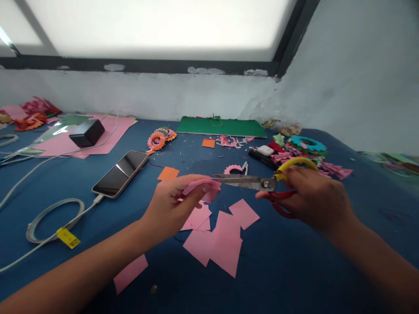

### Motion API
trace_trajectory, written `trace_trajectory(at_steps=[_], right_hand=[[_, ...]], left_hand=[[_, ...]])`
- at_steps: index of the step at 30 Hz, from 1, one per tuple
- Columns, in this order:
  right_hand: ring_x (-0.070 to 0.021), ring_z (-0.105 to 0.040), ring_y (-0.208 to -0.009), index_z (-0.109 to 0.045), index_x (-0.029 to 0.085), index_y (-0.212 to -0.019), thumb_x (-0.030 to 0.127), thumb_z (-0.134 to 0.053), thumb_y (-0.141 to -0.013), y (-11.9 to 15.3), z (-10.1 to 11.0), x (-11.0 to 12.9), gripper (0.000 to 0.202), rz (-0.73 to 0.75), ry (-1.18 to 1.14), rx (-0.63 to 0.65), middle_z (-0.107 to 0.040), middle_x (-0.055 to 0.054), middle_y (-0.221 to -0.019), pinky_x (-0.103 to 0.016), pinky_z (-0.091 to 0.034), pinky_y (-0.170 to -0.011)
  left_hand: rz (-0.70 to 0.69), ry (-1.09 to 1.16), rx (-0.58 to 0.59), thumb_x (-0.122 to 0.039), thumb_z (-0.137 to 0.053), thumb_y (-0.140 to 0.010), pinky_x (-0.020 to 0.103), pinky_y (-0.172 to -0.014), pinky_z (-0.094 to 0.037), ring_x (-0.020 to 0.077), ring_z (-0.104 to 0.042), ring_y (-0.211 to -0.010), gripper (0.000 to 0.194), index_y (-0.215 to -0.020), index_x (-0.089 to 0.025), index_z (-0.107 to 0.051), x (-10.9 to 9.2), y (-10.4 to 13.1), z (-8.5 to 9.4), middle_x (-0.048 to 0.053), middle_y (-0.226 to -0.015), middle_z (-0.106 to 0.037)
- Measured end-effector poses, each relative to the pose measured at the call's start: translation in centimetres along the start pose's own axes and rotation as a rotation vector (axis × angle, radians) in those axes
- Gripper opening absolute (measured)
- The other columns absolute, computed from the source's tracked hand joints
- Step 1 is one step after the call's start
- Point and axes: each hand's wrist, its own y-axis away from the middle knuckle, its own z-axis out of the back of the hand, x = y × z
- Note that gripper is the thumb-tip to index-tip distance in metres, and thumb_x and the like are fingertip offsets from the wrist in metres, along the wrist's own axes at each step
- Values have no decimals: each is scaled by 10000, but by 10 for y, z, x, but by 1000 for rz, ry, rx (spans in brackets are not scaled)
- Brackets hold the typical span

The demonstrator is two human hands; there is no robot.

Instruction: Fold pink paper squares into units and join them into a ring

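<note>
Scissors (248,182) in right hand (310,192), head view: fingers curled round the yellow and red handles, blades nearly together, pointing left, tips at the right edge of the curled pink paper (212,192). Left hand (176,198) pinches that paper between thumb and fingers, above the blue table (278,270). Whether the tips touch or overlap the edge, cannot tell. Loose pink pieces (225,244) lie below; toothed pink piece (233,168) just beyond the blades; black phone (121,173) off to the left. Judgement on the cutting: best to keep the pinch firm, layers flat, thumb and fingertips clear of the blade line. Short snips, paper fed by the left hand, should give cleaner edges than 1 long closing; thin paper may buckle or slip if pinched too far from the cut.
</note>
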Motion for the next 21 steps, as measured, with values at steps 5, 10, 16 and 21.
trace_trajectory(at_steps=[5,10,16,21], right_hand=[[-155,-545,-500,-552,151,-596,605,-391,-859,0,2,-1,549,4,14,5,-564,-57,-528,-270,-348,-468],[-153,-564,-501,-573,124,-606,581,-352,-885,0,2,-2,579,8,19,3,-573,-62,-535,-262,-362,-473],[-153,-552,-459,-600,110,-629,629,-327,-861,-1,0,-2,631,-10,42,-30,-554,-56,-508,-257,-332,-419],[-155,-542,-434,-610,104,-635,642,-317,-855,-2,1,-1,651,-7,52,-29,-539,-45,-491,-256,-334,-404]], left_hand=[[-17,-34,-2,-216,-516,-896,182,-556,-538,107,-637,-706,177,-931,-240,-687,0,2,0,-12,-819,-691],[-45,-68,4,-215,-512,-898,183,-539,-527,108,-634,-691,178,-935,-229,-685,1,0,1,-2,-808,-691],[-95,-80,-1,-207,-519,-893,183,-521,-523,106,-623,-657,176,-930,-210,-691,3,-2,0,3,-768,-687],[-119,-93,2,-192,-529,-885,183,-529,-529,108,-634,-662,173,-949,-189,-690,5,-1,1,9,-766,-695]])
